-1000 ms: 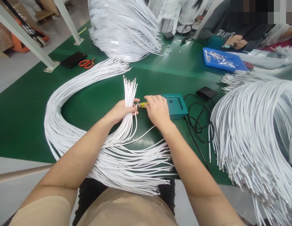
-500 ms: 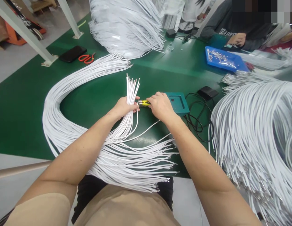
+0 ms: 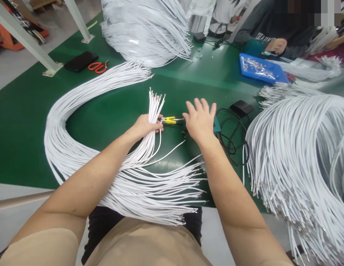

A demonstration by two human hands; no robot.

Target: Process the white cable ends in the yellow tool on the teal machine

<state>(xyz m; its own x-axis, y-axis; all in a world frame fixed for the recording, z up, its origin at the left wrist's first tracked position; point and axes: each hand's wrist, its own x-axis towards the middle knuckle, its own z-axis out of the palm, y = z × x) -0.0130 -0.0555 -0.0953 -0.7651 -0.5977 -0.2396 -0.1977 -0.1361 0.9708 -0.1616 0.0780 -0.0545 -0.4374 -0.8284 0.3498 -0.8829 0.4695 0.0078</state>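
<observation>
My left hand (image 3: 145,126) is closed around a bundle of white cables (image 3: 154,107) whose metal-tipped ends fan upward past my fingers. Just right of it a small yellow connector piece (image 3: 169,119) lies on the green table (image 3: 27,122), touching the end of one cable. My right hand (image 3: 199,120) hovers flat with fingers spread, holding nothing, over the teal box (image 3: 217,125), which it mostly hides. The long bundle loops left and back to my lap (image 3: 149,192).
Big heaps of white cables lie at the far centre (image 3: 147,29) and right (image 3: 299,147). Black wires (image 3: 230,142) and a black pedal (image 3: 242,108) sit right of the box. Far left are red scissors (image 3: 97,66) and a phone (image 3: 81,61). A blue tray (image 3: 260,68) sits before another person (image 3: 274,33).
My right hand let go of the yellow piece, opened its fingers and moved right over the teal box. My left hand kept its grip on the bundle.
</observation>
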